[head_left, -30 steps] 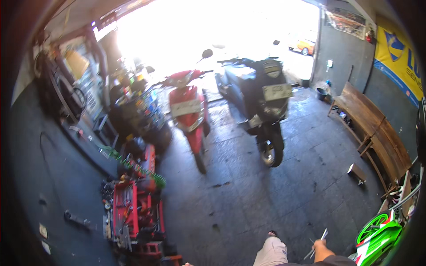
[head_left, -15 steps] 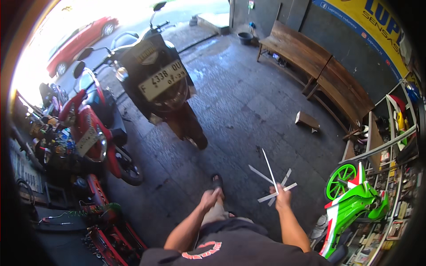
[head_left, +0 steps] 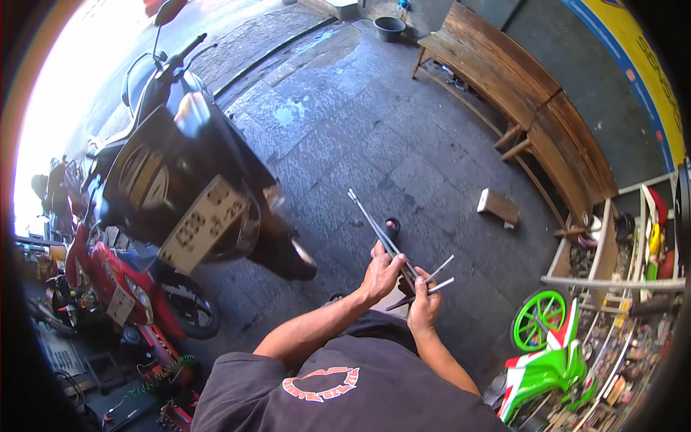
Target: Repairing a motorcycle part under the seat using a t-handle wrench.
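At far left, compared with half a second ago, the red scooter [head_left: 106, 272] sits lower in view and the dark scooter [head_left: 173, 165] looms larger, while the red car on the street has slid almost wholly out past the top edge. The main change is at the hands: the left hand [head_left: 384, 275], then apart from the tools, has come across to the T-handle wrenches [head_left: 375, 225], whose fanned bars now show as a tighter bundle with the shafts slanting up and left. The left forearm reaches up and to the right in front of the shirt [head_left: 360, 381], elbow bent, its grip wrapped around the shafts, thumb on top. The right forearm rises from lower right, the hand [head_left: 425, 306] just beside the left and a little lower; its grip is clasped around the same bundle near the crossbars, thumb pointing up, with pale bar ends jutting out to the right. The wrenches are held above the stone floor [head_left: 317, 158], in front of the torso. Among containers, a dark basin [head_left: 389, 27] stands at the top of the floor, its contents unreadable; at far right, a shelving unit [head_left: 612, 283] holds red, yellow and green bodywork pieces [head_left: 653, 237], with crowded small parts and packets below.
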{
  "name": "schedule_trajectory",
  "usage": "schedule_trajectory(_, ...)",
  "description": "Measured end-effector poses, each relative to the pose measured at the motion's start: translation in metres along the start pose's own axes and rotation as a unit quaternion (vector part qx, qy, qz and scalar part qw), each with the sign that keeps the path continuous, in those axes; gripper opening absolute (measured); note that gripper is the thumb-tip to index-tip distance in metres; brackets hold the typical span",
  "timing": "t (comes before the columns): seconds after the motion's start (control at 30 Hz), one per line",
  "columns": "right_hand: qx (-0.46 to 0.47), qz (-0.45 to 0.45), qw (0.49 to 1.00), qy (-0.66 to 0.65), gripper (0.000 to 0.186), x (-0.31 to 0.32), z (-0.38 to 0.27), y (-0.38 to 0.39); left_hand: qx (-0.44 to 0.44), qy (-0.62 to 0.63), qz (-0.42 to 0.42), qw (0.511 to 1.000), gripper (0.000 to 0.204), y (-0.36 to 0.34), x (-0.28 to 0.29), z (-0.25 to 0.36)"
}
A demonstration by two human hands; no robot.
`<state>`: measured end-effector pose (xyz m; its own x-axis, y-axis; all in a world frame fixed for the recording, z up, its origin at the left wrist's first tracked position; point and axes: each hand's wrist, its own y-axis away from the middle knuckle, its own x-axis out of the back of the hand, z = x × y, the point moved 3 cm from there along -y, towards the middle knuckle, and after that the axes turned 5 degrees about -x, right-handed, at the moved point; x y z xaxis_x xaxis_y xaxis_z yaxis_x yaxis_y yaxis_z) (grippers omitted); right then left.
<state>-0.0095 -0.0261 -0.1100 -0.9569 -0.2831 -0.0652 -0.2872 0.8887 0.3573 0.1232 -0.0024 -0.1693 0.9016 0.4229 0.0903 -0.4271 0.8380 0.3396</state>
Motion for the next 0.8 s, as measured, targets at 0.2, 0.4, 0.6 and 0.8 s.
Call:
schedule_trajectory(0.2, -0.092, -0.041, 0.994, -0.034, 0.029, -0.028, -0.028, -0.185, 0.071, 0.048, 0.011, 0.996, 0.045, -0.155, 0.033, 0.05)
schedule_trajectory(0.4, -0.117, -0.131, 0.984, -0.032, 0.026, -0.093, -0.107, -0.353, 0.059, 0.0, 0.142, 0.988, 0.046, -0.26, 0.122, 0.088)
schedule_trajectory(0.6, -0.107, -0.137, 0.983, 0.055, 0.02, -0.18, -0.148, -0.505, 0.12, 0.007, 0.298, 0.947, 0.046, -0.346, 0.212, 0.078)
schedule_trajectory(0.8, -0.059, -0.139, 0.952, 0.265, 0.015, -0.264, -0.14, -0.621, 0.118, 0.007, 0.469, 0.875, 0.046, -0.43, 0.325, 0.031)
